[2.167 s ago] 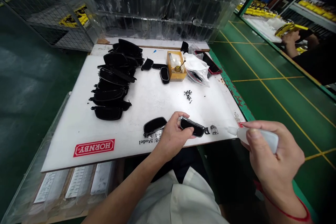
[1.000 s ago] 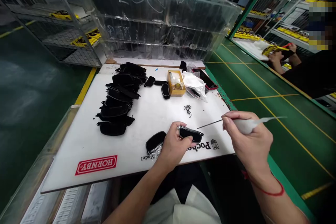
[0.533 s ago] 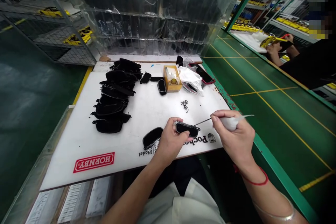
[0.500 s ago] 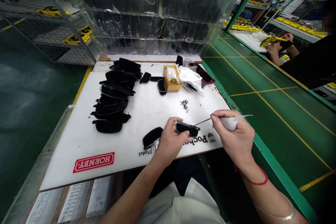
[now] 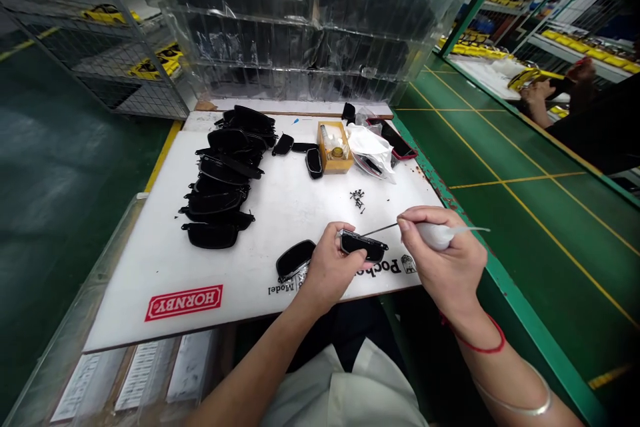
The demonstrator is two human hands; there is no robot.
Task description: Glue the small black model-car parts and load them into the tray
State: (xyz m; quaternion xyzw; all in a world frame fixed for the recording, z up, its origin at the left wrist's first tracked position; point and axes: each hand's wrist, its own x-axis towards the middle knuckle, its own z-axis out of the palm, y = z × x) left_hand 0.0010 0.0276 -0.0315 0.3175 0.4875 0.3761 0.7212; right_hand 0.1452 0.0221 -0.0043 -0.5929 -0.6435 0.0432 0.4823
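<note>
My left hand (image 5: 333, 263) is closed around the end of a small black oblong plastic part (image 5: 367, 250), thumb on its face. The part is held tilted just above the board. In my right hand (image 5: 445, 253) are a thin dark rod (image 5: 381, 229) and a small white squeeze bottle (image 5: 436, 235) with a tapered spout pointing right. The rod's tip reaches the upper edge of the black part; whether rod and bottle are one piece I cannot tell. Another black part (image 5: 295, 259) lies beside my left hand. Several tiny dark pieces (image 5: 358, 199) lie in a small heap beyond.
Stacked black parts (image 5: 220, 197) fill the left of the white board (image 5: 135, 247). A yellow box (image 5: 336, 163) with small bottles, a white bag (image 5: 370, 147) and a phone (image 5: 397, 139) lie at the back. Behind stands a plastic-covered rack (image 5: 300, 27). At right is another person's hand (image 5: 537, 97).
The rod's tip has moved left along the upper edge of the black part. Both hands keep their hold. The whole view has shifted slightly.
</note>
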